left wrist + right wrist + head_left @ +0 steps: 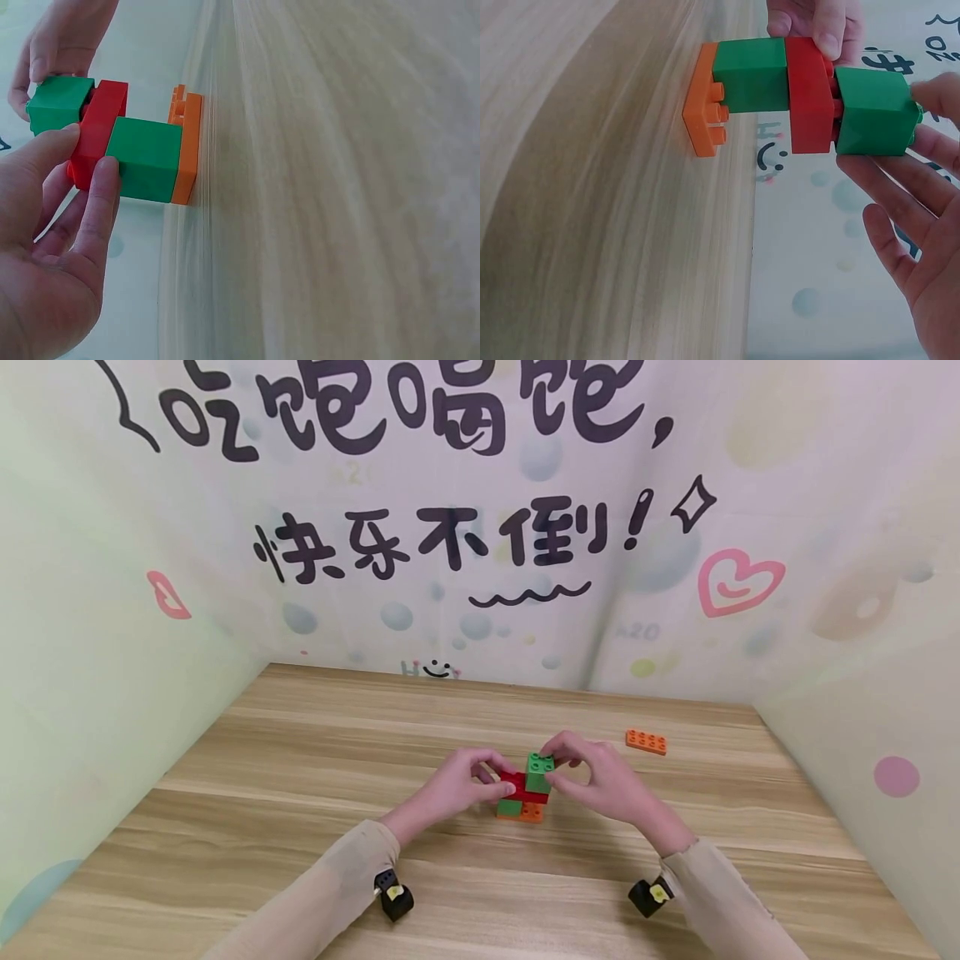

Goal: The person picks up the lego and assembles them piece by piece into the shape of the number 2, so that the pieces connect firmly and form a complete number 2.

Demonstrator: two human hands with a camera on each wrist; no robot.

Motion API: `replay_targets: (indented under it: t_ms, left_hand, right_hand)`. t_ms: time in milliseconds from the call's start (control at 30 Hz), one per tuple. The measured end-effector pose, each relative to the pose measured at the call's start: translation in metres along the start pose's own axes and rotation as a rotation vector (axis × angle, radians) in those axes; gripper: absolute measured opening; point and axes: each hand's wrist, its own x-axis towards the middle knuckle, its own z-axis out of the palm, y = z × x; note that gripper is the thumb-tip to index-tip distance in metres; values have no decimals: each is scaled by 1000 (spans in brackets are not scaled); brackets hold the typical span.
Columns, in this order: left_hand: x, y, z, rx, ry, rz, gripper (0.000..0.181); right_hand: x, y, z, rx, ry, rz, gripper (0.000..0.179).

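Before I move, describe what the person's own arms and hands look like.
The left sleeve and right sleeve are long and beige. The left wrist camera is black and boxy with a small yellow mark; the right wrist camera looks similar. The left hand and right hand are bare, without gloves.

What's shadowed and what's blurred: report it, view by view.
Head: faint, soft-edged shadow on the tabletop near the stacked bricks; left wrist: lower green brick fairly crisp, nearest tabletop soft; right wrist: red brick fairly crisp, nearest tabletop soft too.
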Motion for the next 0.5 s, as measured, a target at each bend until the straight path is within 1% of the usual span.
replay_targets:
  t_ms: [167, 500]
  left_hand:
    - [-1, 1, 0, -3, 1, 2, 19]
    - [-1, 0, 0, -2, -1, 3, 21]
  right_hand:
    - [-1, 3, 0, 14, 2, -18, 17]
    - [-2, 1, 0, 41, -2, -13, 17]
